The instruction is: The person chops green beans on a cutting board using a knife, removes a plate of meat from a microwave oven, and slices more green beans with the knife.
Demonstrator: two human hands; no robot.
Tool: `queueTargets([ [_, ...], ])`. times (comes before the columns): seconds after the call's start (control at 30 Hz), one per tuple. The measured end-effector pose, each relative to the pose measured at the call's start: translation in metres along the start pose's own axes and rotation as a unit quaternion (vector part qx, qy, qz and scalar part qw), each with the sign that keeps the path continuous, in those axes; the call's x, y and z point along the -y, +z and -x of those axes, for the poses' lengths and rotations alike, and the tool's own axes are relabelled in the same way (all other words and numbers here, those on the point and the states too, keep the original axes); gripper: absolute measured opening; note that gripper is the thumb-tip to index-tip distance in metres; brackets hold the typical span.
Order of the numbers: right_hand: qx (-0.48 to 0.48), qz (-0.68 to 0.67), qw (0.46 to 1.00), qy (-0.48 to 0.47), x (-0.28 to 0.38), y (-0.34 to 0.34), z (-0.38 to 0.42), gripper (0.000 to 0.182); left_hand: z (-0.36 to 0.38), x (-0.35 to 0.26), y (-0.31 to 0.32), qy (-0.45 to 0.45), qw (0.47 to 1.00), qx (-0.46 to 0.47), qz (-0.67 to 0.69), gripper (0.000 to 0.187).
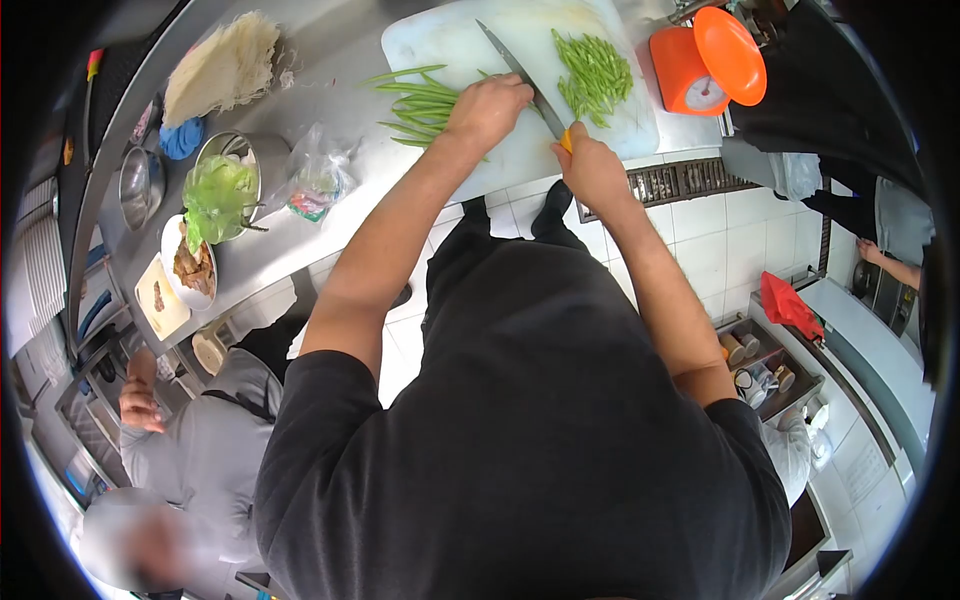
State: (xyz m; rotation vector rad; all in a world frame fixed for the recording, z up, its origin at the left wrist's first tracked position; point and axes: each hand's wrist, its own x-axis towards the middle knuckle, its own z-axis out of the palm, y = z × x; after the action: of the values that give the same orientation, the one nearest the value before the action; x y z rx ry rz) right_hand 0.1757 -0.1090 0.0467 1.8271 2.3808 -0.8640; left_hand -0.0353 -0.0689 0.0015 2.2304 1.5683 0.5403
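Observation:
A white cutting board (pixel 440 42) lies on the steel counter. My right hand (pixel 597 170) is closed round the yellow handle of a kitchen knife (pixel 512 62), whose blade slants up and left across the board. Just left of the blade, my left hand (pixel 488 112) presses curled fingers onto a bunch of long green beans (pixel 412 108); its fingertips are close to the blade and partly hidden. To the right of the knife sits a pile of green beans cut into slanted pieces (pixel 595 78).
An orange kitchen scale (pixel 678 72) stands right of the board. Leftward are a plastic bag (pixel 325 180), a steel pot (pixel 268 165) with lettuce (pixel 218 195), a white bowl (pixel 200 296) and dried noodles (pixel 222 68). One person in grey (pixel 215 440) is lower left, another person's hand (pixel 868 250) far right.

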Motion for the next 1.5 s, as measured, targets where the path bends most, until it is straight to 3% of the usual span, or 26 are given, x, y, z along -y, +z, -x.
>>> queueTargets([
  [0.8,0.027,-0.032,0.999,0.002,0.01,-0.014,-0.011,0.035,0.002,-0.001,-0.002,-0.013,1.0,0.012,-0.006,0.011],
  [0.9,0.003,-0.062,0.998,0.01,0.007,0.008,-0.024,0.035,0.004,0.0,0.002,0.001,1.0,-0.019,0.014,0.012],
  [1.1,0.017,-0.027,0.999,-0.021,-0.007,-0.014,-0.03,0.034,0.003,-0.015,0.003,0.0,1.0,-0.011,0.02,0.012],
  [1.2,0.025,-0.013,1.0,-0.011,-0.009,-0.025,-0.02,0.033,0.005,-0.012,0.002,0.005,0.994,-0.098,0.04,0.012],
  [1.3,0.029,0.003,0.999,-0.018,-0.005,-0.033,-0.012,0.032,0.003,-0.002,-0.004,-0.038,0.993,-0.115,0.008,0.012],
  [1.5,0.036,-0.002,0.999,-0.016,-0.004,-0.027,-0.002,0.035,-0.002,0.002,-0.005,-0.038,0.996,-0.075,-0.002,0.012],
])
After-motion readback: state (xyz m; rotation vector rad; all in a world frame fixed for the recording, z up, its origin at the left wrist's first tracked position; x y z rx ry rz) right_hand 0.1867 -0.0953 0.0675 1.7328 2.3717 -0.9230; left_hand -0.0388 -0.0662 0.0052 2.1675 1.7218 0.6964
